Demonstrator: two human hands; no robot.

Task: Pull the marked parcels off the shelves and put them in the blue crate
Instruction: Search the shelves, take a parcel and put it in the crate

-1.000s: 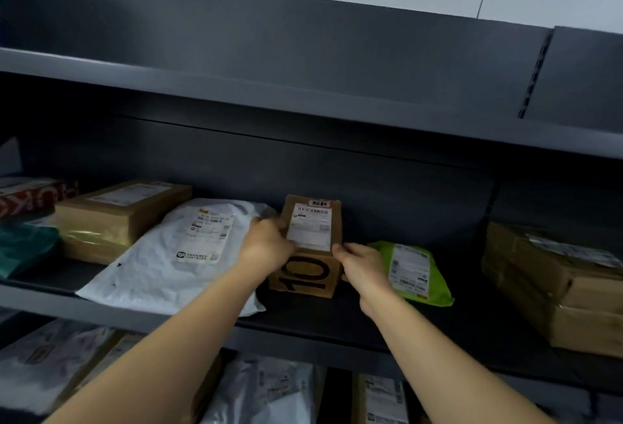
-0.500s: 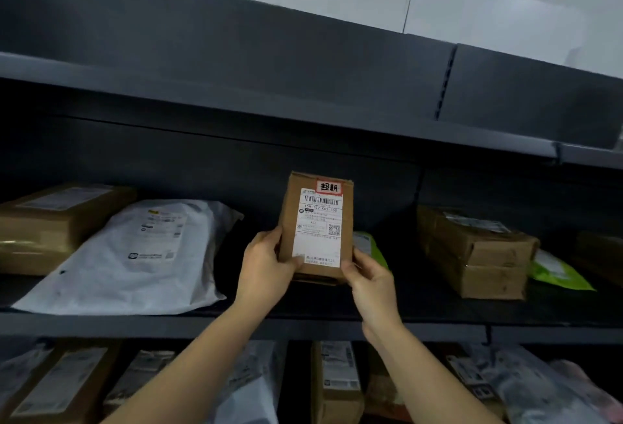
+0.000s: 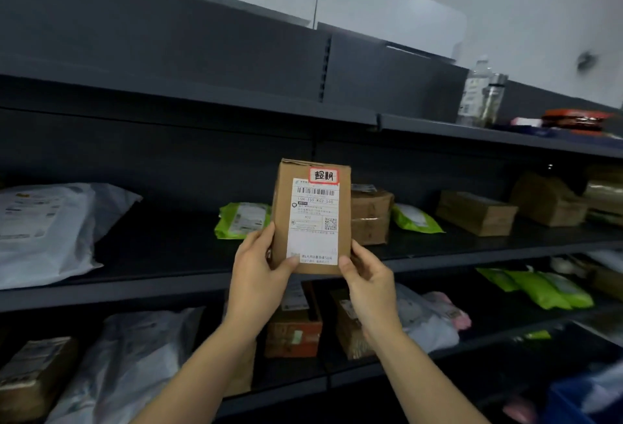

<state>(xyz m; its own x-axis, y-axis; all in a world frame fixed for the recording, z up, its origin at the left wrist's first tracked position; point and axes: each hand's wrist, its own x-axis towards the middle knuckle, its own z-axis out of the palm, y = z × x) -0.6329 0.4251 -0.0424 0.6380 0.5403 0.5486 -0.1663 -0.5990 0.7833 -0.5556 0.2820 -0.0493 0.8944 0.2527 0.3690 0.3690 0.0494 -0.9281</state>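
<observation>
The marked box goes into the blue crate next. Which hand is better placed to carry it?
Right, likely. The left hand and right hand both grip the box, but the blue crate lies low on the right.

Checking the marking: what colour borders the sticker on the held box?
Red, round the white sticker on the cardboard box; head view.

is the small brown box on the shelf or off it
Off it. The left hand and right hand grip the box by its lower corners, holding it upright in the air in front of the shelf.
</observation>
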